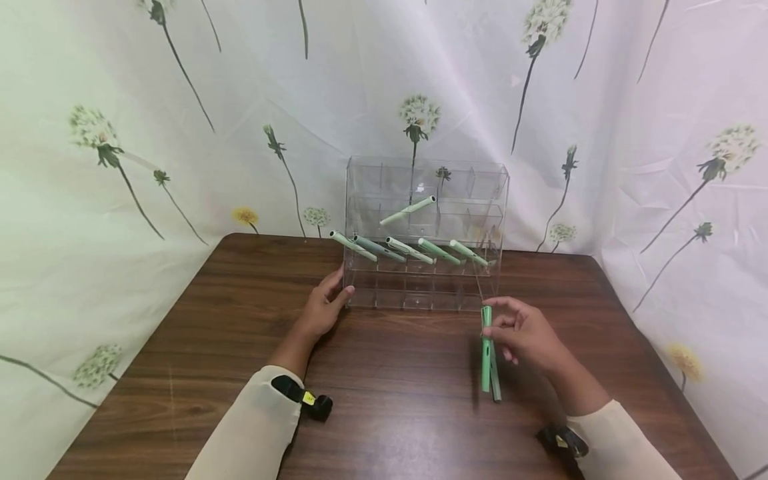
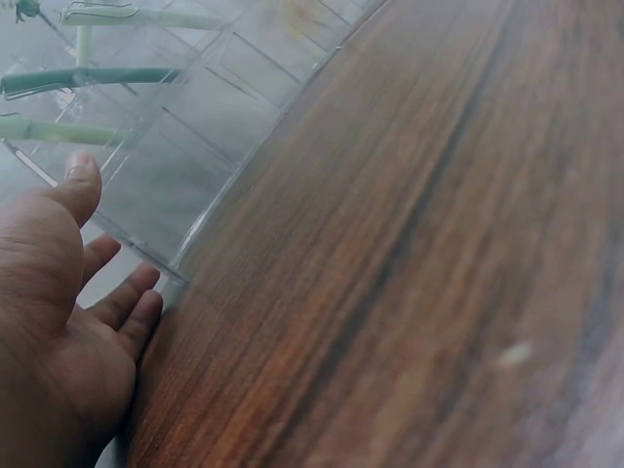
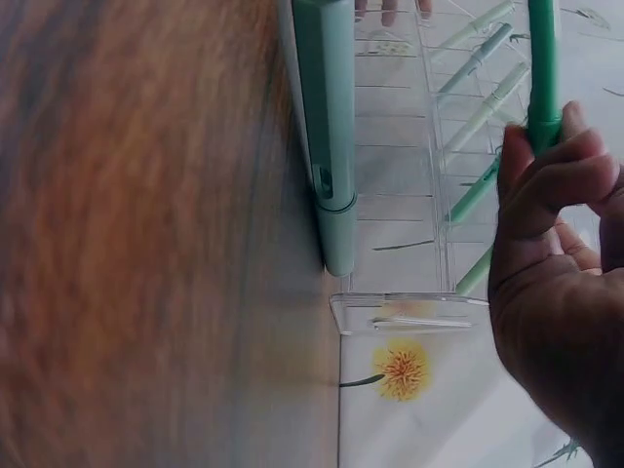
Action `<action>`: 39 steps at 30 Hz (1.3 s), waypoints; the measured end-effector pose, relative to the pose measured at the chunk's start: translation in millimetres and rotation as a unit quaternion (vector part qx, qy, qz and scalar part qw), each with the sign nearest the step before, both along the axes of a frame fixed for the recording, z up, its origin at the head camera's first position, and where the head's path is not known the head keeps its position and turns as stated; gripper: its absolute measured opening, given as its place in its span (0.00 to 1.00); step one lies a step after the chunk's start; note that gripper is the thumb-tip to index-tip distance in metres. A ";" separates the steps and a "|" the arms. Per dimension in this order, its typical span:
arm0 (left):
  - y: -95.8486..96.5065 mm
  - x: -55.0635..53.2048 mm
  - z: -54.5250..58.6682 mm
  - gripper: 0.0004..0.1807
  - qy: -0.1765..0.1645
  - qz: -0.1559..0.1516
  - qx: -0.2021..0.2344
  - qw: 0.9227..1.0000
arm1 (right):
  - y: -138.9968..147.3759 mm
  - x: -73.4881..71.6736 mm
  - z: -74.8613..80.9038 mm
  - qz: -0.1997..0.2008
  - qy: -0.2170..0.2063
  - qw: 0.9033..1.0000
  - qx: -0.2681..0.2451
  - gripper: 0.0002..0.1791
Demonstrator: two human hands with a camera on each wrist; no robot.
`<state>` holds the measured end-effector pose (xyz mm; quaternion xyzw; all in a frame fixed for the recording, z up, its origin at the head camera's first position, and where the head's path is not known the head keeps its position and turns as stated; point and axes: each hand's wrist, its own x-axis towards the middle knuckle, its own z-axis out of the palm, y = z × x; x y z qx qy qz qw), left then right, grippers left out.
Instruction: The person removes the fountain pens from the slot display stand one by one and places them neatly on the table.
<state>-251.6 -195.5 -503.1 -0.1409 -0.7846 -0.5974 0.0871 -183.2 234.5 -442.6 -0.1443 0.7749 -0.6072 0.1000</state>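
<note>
A clear acrylic organizer [image 1: 420, 283] with tiered compartments stands at the back of the table. Several pens in pale and darker green, among them a dark teal pen [image 1: 379, 248], lean in a row along its middle tier. One pale green pen [image 1: 408, 210] slants the other way above them. My left hand [image 1: 324, 308] rests against the organizer's left side, fingers relaxed and thumb near the front edge. Before the right front corner, my right hand [image 1: 522, 333] pinches a bright green pen [image 1: 486, 360] between thumb and fingers. A grey-green pen [image 3: 327, 117] lies on the table below it.
The dark wood-grain table [image 1: 384, 400] extends around the organizer to both sides and the front. Behind it hangs a white cloth [image 1: 240, 80] printed with dandelions, which also closes off the right side.
</note>
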 end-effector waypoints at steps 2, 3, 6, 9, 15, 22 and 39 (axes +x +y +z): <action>-0.3 0.4 0.3 0.34 0.001 0.000 -0.003 1.000 | 0.8 -2.1 -2.3 -0.008 0.005 1.000 0.014 0.30; -0.5 0.3 0.4 0.35 0.001 0.000 -0.003 1.000 | 1.2 -3.0 -3.2 -0.011 0.009 1.000 0.021 0.29; -1.3 -0.5 1.0 0.35 0.004 0.001 -0.002 1.000 | 1.8 -5.2 -5.6 -0.016 0.019 0.999 0.044 0.29; -1.1 -0.8 2.8 0.35 0.002 -0.004 0.001 1.000 | 2.0 -6.0 -7.4 -0.015 0.021 0.998 0.062 0.31; -1.8 1.9 4.0 0.35 0.005 -0.007 -0.003 1.000 | -0.5 -8.2 -11.7 -0.013 0.030 0.995 0.096 0.32; -2.8 3.5 3.1 0.35 0.005 -0.007 -0.008 1.000 | -1.8 -7.9 -15.9 -0.002 0.031 0.993 0.115 0.31; -0.5 0.2 -0.8 0.35 -0.008 -0.005 -0.017 1.000 | 2.0 -12.1 -23.7 -0.006 0.042 0.988 0.146 0.31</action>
